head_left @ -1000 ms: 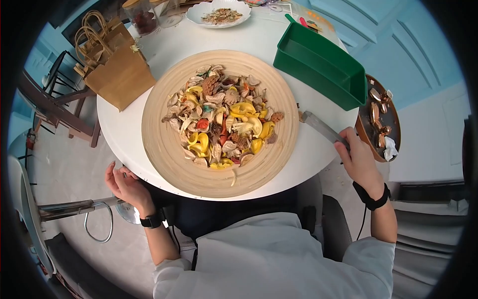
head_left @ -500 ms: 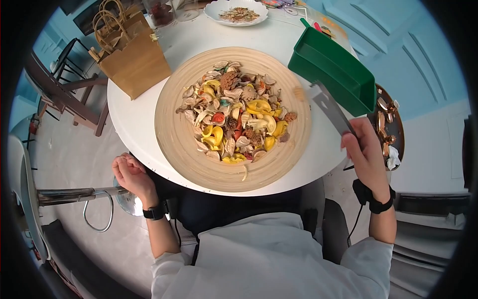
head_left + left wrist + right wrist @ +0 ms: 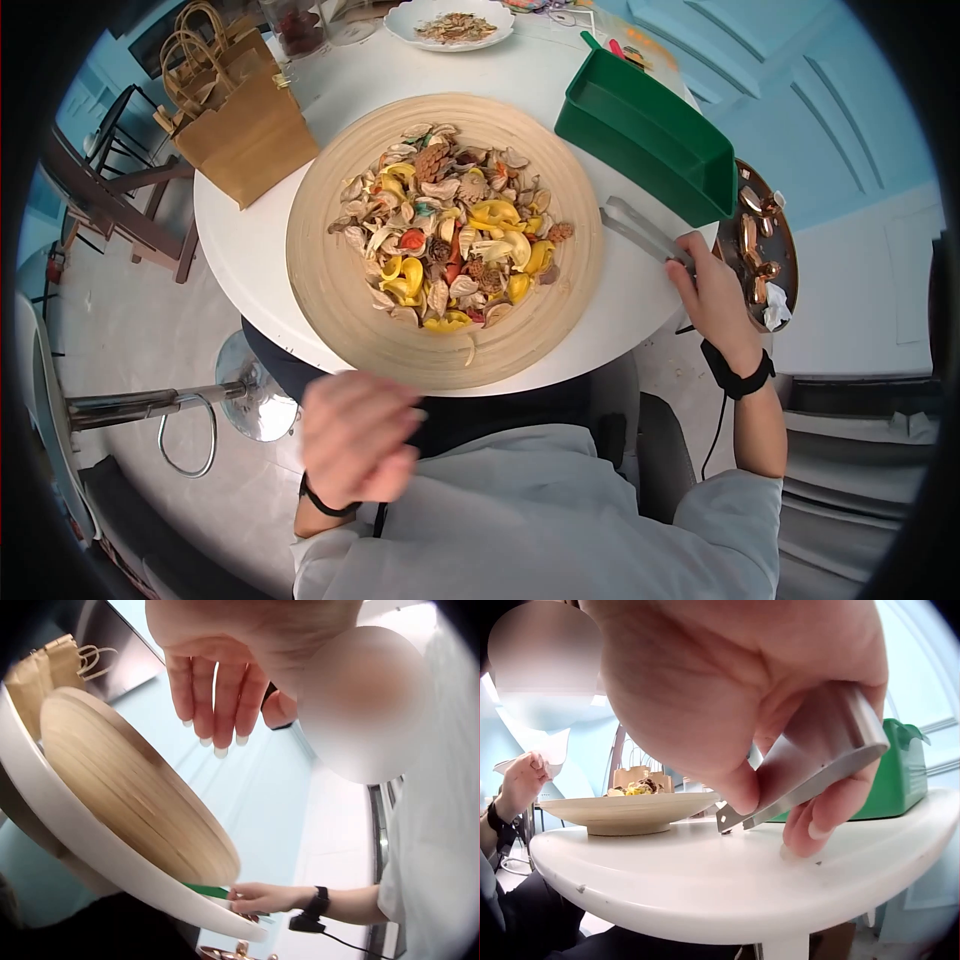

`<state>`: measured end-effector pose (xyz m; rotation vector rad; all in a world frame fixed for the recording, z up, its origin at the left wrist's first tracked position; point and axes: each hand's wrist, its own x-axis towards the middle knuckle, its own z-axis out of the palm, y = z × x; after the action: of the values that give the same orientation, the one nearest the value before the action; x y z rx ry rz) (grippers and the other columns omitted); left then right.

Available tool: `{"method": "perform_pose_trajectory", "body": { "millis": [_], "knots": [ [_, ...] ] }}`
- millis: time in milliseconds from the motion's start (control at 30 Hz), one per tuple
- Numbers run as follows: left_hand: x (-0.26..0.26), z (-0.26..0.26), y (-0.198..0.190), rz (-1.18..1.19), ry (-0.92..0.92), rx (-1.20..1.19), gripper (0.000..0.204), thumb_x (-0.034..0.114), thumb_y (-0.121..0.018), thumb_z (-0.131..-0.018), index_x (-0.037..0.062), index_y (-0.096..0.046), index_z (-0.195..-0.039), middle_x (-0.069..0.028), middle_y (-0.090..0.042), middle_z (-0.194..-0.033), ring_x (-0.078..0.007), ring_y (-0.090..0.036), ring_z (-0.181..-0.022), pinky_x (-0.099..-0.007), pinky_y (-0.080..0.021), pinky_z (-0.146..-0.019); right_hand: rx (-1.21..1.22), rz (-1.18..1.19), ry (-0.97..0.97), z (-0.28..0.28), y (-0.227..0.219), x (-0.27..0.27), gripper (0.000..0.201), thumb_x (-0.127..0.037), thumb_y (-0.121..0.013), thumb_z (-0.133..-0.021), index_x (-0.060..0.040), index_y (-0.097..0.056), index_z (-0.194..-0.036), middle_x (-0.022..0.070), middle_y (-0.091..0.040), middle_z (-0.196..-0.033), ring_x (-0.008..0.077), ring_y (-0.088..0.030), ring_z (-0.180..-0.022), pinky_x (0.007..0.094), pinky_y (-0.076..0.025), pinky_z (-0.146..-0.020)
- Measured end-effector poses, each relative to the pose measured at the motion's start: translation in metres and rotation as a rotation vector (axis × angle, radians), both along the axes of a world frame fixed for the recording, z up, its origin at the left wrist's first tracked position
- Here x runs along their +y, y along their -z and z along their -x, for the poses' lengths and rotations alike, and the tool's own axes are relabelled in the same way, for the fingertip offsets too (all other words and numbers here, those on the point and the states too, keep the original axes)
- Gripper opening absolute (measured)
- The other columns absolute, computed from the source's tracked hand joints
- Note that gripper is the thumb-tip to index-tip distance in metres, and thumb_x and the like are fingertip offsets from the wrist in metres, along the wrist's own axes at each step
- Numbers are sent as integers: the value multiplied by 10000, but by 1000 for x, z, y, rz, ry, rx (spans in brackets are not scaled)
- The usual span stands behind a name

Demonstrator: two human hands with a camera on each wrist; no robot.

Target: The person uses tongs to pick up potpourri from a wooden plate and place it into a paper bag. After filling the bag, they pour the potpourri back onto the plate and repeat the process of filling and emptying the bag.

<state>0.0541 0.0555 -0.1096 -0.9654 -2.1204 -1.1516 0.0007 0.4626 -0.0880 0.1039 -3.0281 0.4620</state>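
Note:
My right hand point(image 3: 720, 305) holds metal tongs point(image 3: 632, 230) between thumb and fingers, right of the round wooden plate point(image 3: 335, 310). In the right wrist view, the tongs point(image 3: 817, 750) have their tips low at the white tabletop, near a small dark bit. Dried petals, yellow curled pieces and pine cones point(image 3: 433, 165) lie heaped on the plate. Blurred in the head view, my left hand point(image 3: 355, 435) is above the lap, touching nothing visible. The left wrist view has that hand point(image 3: 240, 667) with its fingers extended and loose.
A green bin point(image 3: 640, 130) stands at the table's right. Brown paper bags point(image 3: 245, 145) stand at the back left, jars beside them. Farther back is a white dish point(image 3: 400, 25) with small dried bits. A round tray point(image 3: 788, 240) of copper-coloured objects sits beyond the right edge.
My left hand has moved right and toward my body from beside the table's front-left edge. The tongs swung up half a second ago and are now lower, beside the plate's rim.

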Motion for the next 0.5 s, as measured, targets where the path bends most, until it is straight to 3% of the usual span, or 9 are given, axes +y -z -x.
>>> {"method": "perform_pose_trajectory", "body": {
  "millis": [133, 300, 400, 467, 500],
  "knots": [
    [26, -4, -3, 340, 189, -48, 411, 334, -689, -852, -9, -684, -1079, -152, -685, -1126, -313, -638, -1068, -471, -434, -1029, 49, 7, -68, 1, 4, 0, 214, -168, -603, -947, -41, -487, -1076, 215, -653, -788, 417, -645, -743, 462, -491, -625],
    [30, -3, 2, 427, 144, -88, 463, 344, -675, -860, -11, -650, -1156, -153, -655, -1196, -305, -612, -1126, -466, -421, -1053, 80, -10, -73, -5, 6, 2, 219, -174, -603, -945, -45, -490, -1082, 206, -650, -767, 409, -639, -720, 454, -476, -602],
    [29, -2, 1, 476, 109, -121, 492, 352, -653, -869, -19, -637, -1191, -151, -643, -1217, -291, -590, -1169, -460, -404, -1078, 50, 100, 2, -8, 0, 4, 207, -181, -609, -944, -44, -507, -1060, 187, -632, -743, 378, -615, -645, 417, -460, -573],
    [27, -1, 1, 506, 100, -146, 510, 362, -650, -870, -24, -630, -1203, -156, -641, -1219, -296, -586, -1181, -467, -397, -1082, 46, 215, 36, -7, -1, 10, 180, -171, -605, -942, -30, -527, -1022, 132, -616, -713, 272, -572, -566, 376, -439, -552],
    [26, -1, 2, 510, 81, -157, 522, 371, -663, -864, -22, -623, -1206, -166, -635, -1237, -320, -585, -1182, -487, -378, -1087, 46, 215, 37, -7, 0, 13, 180, -171, -605, -942, -30, -527, -1022, 132, -616, -713, 272, -572, -566, 376, -439, -552]
  ]
}}
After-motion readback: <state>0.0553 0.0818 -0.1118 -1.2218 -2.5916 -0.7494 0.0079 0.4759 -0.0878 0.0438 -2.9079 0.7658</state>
